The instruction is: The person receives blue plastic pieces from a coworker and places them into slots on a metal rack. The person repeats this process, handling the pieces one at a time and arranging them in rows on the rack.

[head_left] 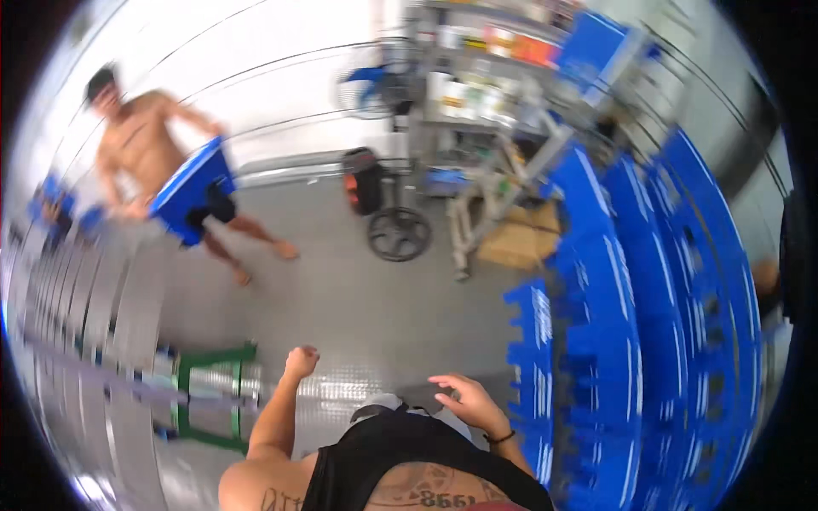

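Note:
My left hand [302, 362] is held out over the grey floor with its fingers curled in, and nothing shows in it. To its left and nearer me is a green metal frame [213, 358], apart from the hand. My right hand [470, 400], with a dark band at the wrist, hangs open with thumb and fingers apart. It is nearest to a row of upright blue panels [605, 324] with notched edges on the right, and a gap shows between them.
A person [145, 145] at the far left carries a blue panel [194, 189]. Grey slatted racks [94, 298] run down the left. Ahead stand a fan [383, 85] on a round base [399, 234], a black and red case [362, 180], a cardboard box [520, 237] and loaded shelves [494, 51].

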Tool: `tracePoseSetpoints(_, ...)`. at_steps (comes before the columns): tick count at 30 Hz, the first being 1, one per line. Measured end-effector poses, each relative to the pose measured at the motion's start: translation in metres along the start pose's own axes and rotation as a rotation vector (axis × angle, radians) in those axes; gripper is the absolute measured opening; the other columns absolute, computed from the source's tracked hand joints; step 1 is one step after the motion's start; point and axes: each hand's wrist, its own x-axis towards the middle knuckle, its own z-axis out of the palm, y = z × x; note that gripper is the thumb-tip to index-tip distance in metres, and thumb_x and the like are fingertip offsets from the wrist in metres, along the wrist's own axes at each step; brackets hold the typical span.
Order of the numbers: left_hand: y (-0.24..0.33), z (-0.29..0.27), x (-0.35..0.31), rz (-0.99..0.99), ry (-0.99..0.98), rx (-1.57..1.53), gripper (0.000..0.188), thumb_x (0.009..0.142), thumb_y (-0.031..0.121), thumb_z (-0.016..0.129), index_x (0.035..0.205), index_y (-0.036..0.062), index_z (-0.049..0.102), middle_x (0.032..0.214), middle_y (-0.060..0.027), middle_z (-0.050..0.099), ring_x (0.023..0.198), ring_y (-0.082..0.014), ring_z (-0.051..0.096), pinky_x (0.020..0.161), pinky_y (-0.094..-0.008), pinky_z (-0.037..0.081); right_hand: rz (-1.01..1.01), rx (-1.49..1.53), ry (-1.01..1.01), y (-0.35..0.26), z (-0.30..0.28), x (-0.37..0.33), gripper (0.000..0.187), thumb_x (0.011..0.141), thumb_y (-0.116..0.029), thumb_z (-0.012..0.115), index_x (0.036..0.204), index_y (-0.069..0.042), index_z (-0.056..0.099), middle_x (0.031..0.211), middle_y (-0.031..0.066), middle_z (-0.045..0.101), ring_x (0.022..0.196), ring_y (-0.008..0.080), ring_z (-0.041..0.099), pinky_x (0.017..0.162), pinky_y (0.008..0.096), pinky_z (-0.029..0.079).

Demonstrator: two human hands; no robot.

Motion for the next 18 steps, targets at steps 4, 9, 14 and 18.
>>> tracePoseSetpoints(4, -0.040, -0.017, -0.046, -0.115, 0.154, -0.089, 0.030, 0.080, 0.026, 0.065, 0.100, 0.0043, 0.068, 0.095, -0.0158, 0.069, 0.091, -0.0304, 0.067, 0.082, -0.0364, 0.052, 0.071, 0.053, -0.118, 0.007, 0.009, 0.039, 0.032, 0.084, -0.016, 0.064, 0.115, -0.008, 0.061, 0.111, 0.0115, 0.064, 0.100, 0.0232, 0.062, 0.085, 0.0342, 0.048)
tracePoseSetpoints(9, -0.051, -0.109, -0.048, 0.091, 0.654, -0.229, 0.027, 0.082, 0.021, 0.068, 0.098, -0.0010, 0.066, 0.088, -0.0157, 0.069, 0.080, -0.0238, 0.067, 0.072, -0.0350, 0.052, -0.011, 0.049, -0.229, 0.022, 0.008, 0.144, 0.034, 0.084, -0.015, 0.065, 0.117, -0.006, 0.059, 0.114, 0.0103, 0.064, 0.105, 0.0208, 0.060, 0.089, 0.0349, 0.048)
tracePoseSetpoints(14, -0.029, -0.259, 0.006, -0.038, 0.909, -0.825, 0.060, 0.092, 0.052, 0.050, 0.129, 0.0055, 0.051, 0.117, -0.0061, 0.059, 0.112, -0.0183, 0.051, 0.090, -0.0416, 0.041, -0.342, 0.338, 0.062, 0.005, 0.036, 0.371, 0.061, 0.088, -0.031, 0.064, 0.134, 0.002, 0.042, 0.133, 0.0189, 0.049, 0.127, 0.0270, 0.044, 0.105, 0.0363, 0.034)
tracePoseSetpoints(18, 0.001, -0.292, 0.041, -0.025, 0.586, -0.951, 0.063, 0.091, 0.056, 0.047, 0.131, 0.0067, 0.050, 0.127, -0.0083, 0.055, 0.122, -0.0225, 0.045, 0.097, -0.0483, 0.037, -0.267, 0.262, 0.041, -0.055, 0.036, 0.480, 0.051, 0.089, -0.041, 0.060, 0.112, 0.005, 0.057, 0.104, 0.0155, 0.064, 0.095, 0.0197, 0.059, 0.084, 0.0318, 0.046)
